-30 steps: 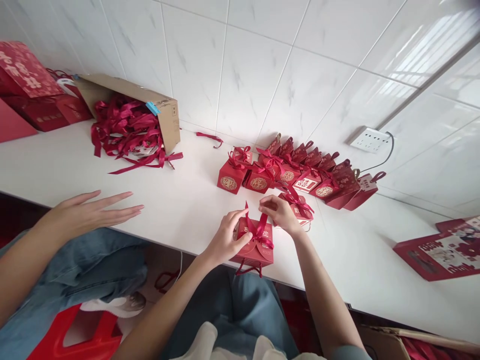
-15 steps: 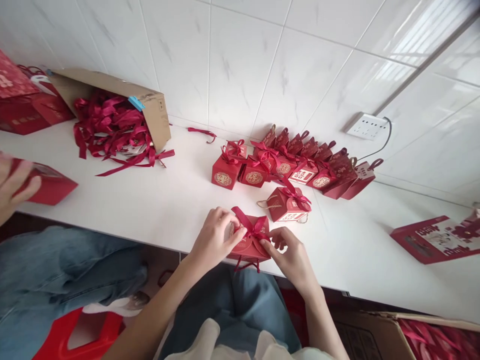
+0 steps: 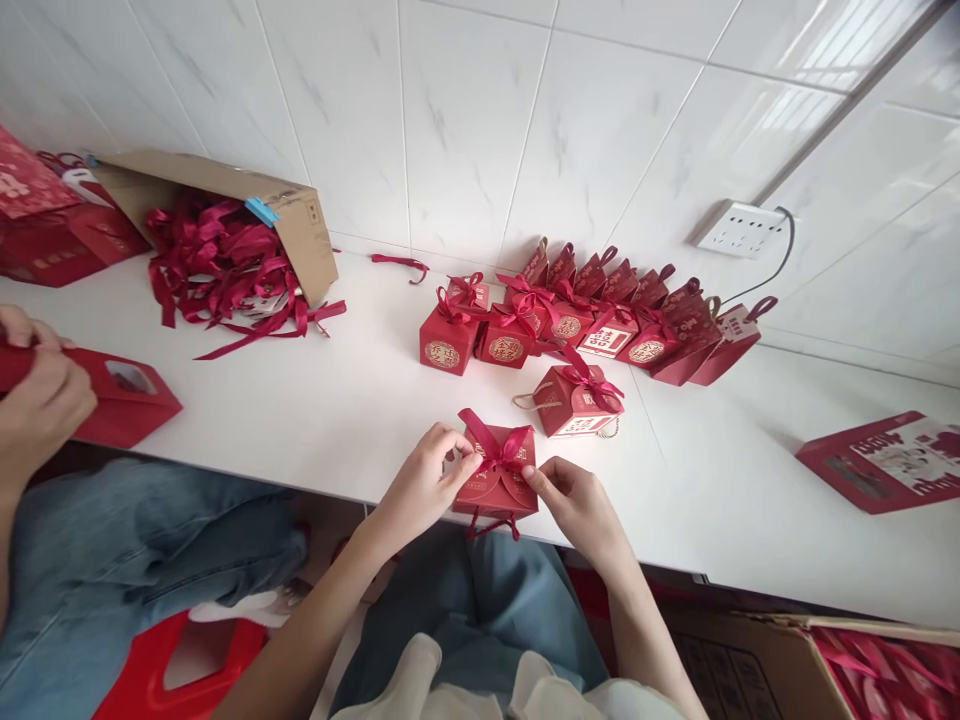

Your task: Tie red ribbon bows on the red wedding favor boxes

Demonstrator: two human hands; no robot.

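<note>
A small red gift box with a dark red ribbon bow stands at the near edge of the white table. My left hand pinches the ribbon at the box's left side. My right hand pinches the bow's right end, fingers closed. Just behind lies another ribboned box on its side with a cord handle.
A row of finished red boxes lines the tiled wall. An open cardboard carton spills red ribbons at back left. Another person's hand holds a flat red box at left. A red printed sheet lies right. A wall socket is above.
My right hand came down from above the box to its right side and both hands now pinch the bow. The other person's hand picked up a flat red box at left.
</note>
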